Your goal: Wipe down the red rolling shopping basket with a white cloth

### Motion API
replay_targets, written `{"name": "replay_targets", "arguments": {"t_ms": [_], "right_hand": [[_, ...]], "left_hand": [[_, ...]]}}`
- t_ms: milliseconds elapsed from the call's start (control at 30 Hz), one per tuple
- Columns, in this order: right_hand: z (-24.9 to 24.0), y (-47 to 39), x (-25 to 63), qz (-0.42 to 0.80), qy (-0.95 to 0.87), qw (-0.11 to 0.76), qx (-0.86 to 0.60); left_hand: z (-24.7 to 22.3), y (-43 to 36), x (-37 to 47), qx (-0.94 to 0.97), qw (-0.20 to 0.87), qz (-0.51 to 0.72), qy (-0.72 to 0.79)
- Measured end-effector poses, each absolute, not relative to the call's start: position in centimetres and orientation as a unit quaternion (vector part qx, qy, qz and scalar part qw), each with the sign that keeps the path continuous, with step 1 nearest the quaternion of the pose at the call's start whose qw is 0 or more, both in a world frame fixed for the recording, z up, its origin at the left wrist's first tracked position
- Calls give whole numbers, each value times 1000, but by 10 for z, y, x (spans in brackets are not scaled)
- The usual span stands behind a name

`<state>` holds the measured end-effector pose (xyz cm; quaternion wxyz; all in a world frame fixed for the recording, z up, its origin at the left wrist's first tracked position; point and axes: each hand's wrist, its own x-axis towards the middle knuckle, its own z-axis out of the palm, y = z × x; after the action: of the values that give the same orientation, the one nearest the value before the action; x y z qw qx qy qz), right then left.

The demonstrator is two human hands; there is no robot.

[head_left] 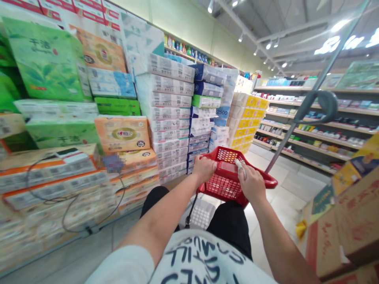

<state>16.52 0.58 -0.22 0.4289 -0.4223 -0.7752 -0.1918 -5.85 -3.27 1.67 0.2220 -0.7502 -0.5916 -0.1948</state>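
Observation:
A red plastic shopping basket [222, 185] with lattice sides is in front of my body, at about waist height. My left hand [204, 169] is closed over the near left part of its rim. At the right side of the basket my right hand [251, 182] is closed, with a small crumpled whitish thing [241, 169], like a tissue or cloth, between its fingers. Whether this hand also grips the rim is hidden. Below the basket a grey lattice tray [201, 213] shows between my legs.
Tall stacks of tissue packs [171, 98] line the left, with a loose black cable [68, 197] before them. Yellow-sided packs [248, 118] stand ahead. A slanting metal pole with a grey loop [316, 106] rises at right. Cardboard cartons [349, 225] and stocked shelves [310, 130] stand beyond.

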Motion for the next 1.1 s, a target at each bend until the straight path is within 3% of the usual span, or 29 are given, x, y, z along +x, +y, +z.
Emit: {"name": "replay_targets", "arguments": {"t_ms": [200,467,667,867,1100], "right_hand": [[-25,-6,174,-252,-775,462,-351],[3,1,162,-194,-753,382,-499],[-21,-11,163,-248,-741,453,-429],[-3,10,178,-196,-731,382,-531],[-36,-3,179,-245,-704,486,-456]], "left_hand": [[13,-24,-56,-719,230,-224,-616],[8,-19,-52,-690,219,-245,-644],[9,-20,-59,-676,224,-250,-656],[14,-20,-67,-721,222,-196,-626],[14,-19,-70,-727,227,-179,-623]]}}
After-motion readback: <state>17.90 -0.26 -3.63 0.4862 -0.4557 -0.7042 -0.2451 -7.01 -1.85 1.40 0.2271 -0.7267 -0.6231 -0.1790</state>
